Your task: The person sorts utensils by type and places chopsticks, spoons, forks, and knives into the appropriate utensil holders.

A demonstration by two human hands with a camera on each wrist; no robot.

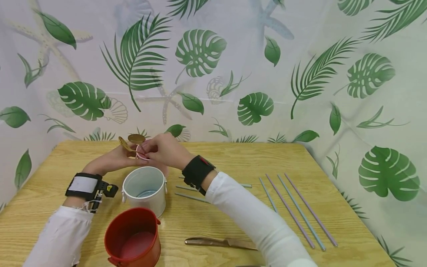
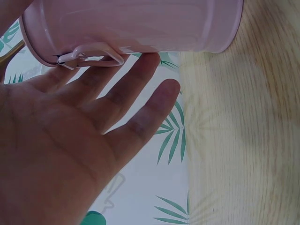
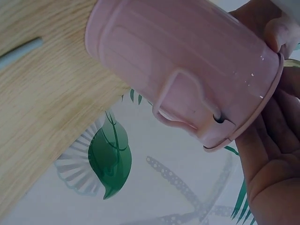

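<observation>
At the far left of the table a pink bucket point(image 1: 162, 167) stands between my hands, its wire-like side handle folded against the wall. My left hand point(image 1: 115, 159) holds the bucket by the rim, its fingers point(image 2: 140, 75) spread along the side. Two gold spoons point(image 1: 136, 138) show their bowls above the rim, handles down in the bucket. My right hand point(image 1: 170, 150) reaches over the rim and pinches a spoon handle; its fingertips are partly hidden. In the right wrist view the pink bucket point(image 3: 187, 70) largely covers the spoons.
Nearer me stand a white bucket point(image 1: 163, 200) and a red bucket point(image 1: 151, 248). A table knife point(image 1: 207, 241) lies under my right forearm. Pastel straws point(image 1: 301, 211) lie at the right, and several pale straws point(image 1: 191, 197) lie mid-table. A leaf-patterned cloth point(image 1: 213, 89) hangs behind.
</observation>
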